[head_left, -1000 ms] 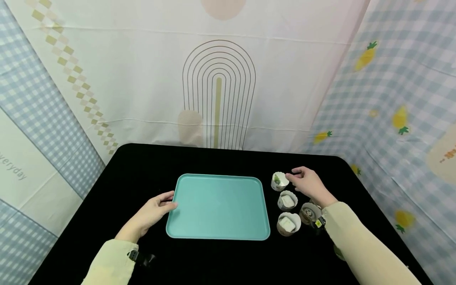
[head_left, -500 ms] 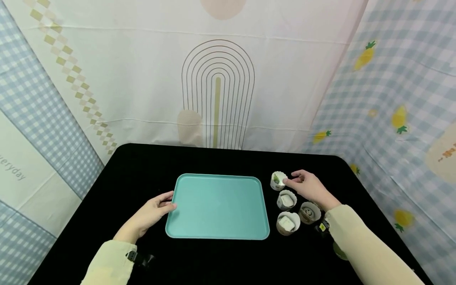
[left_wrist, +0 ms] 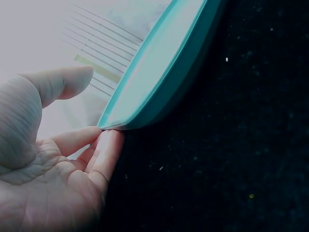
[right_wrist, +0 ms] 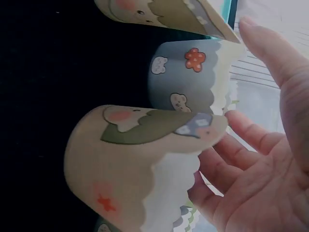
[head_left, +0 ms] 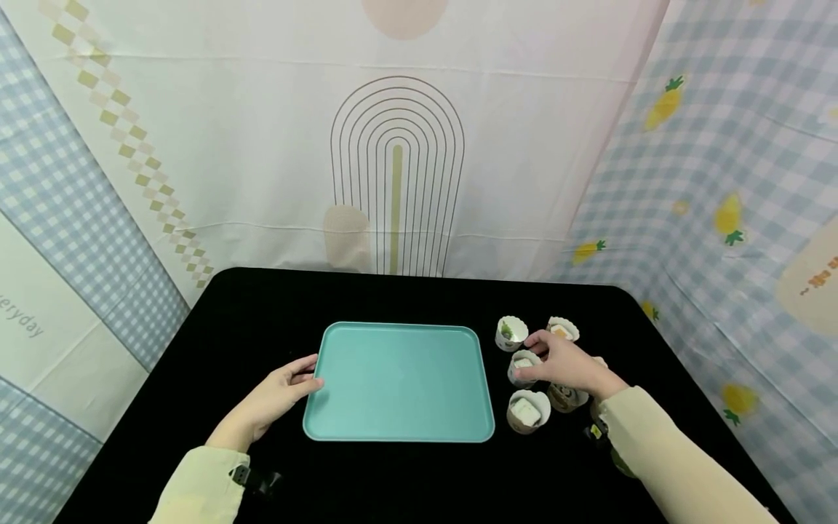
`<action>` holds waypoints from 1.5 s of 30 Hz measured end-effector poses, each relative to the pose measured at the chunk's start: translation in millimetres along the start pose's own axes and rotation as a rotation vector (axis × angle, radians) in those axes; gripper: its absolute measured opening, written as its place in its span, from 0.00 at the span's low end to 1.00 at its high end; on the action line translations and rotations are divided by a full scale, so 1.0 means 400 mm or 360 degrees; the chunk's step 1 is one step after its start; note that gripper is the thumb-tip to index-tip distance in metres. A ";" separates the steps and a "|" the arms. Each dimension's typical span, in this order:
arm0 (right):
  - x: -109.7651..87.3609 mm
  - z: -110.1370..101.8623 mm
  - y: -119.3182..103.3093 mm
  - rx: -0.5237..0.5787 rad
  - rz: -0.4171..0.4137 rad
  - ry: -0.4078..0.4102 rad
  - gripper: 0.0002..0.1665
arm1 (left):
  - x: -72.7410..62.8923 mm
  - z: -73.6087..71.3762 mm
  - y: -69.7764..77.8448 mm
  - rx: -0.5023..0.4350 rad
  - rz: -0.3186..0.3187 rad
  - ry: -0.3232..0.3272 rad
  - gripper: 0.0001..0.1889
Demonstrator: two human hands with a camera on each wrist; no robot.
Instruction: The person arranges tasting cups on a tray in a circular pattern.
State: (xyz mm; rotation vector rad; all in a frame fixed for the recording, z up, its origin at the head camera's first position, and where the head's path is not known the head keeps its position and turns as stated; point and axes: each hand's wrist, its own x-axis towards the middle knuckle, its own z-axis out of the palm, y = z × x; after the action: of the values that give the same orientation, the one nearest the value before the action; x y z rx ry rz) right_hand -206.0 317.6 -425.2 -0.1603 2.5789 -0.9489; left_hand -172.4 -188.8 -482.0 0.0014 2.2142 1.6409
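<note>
My left hand (head_left: pixel 278 397) is at the left edge of a turquoise tray (head_left: pixel 399 382). In the left wrist view its fingers touch the tray's rim, while the thumb stands apart from it. My right hand (head_left: pixel 566 364) reaches over the middle paper baking cup (head_left: pixel 516 375), which holds a whitish piece. Its thumb and fingers are spread around the cup's top without gripping it. The right wrist view shows a blue-grey cup (right_wrist: pixel 166 77) with animal and flower prints, beyond a beige printed cup (right_wrist: pixel 116 164).
Beside the tray stand more paper cups: a back one (head_left: pixel 511 333) with a green print, a front one (head_left: pixel 527 412) with a white piece, a far right one (head_left: pixel 564 329), and one (head_left: pixel 564 399) partly under my right hand. All rest on a black table (head_left: pixel 393 480).
My right hand has moved from beside the back cup toward me, over the middle cup. The far right cup has come into sight. My left hand stays at the tray.
</note>
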 end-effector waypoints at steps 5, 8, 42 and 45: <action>-0.003 0.008 0.002 0.0014 0.0008 -0.0052 0.45 | 0.001 -0.001 -0.005 0.0007 -0.0007 0.0005 0.39; -0.003 0.011 0.004 0.0001 -0.0009 -0.0077 0.44 | 0.000 -0.001 -0.007 0.0002 -0.0009 0.0000 0.39; 0.000 0.010 0.003 -0.0085 -0.0046 -0.0235 0.44 | -0.006 -0.001 -0.032 -0.0035 0.0084 -0.0019 0.33; 0.006 0.010 0.004 -0.0092 -0.0069 -0.0239 0.42 | -0.004 -0.005 -0.032 -0.0058 0.0083 -0.0032 0.34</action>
State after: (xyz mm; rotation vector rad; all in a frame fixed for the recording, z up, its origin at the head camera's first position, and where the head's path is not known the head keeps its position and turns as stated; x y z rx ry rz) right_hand -206.6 315.8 -429.8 -0.2931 2.4748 -0.8436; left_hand -168.6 -195.1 -492.7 0.0666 2.1864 1.7010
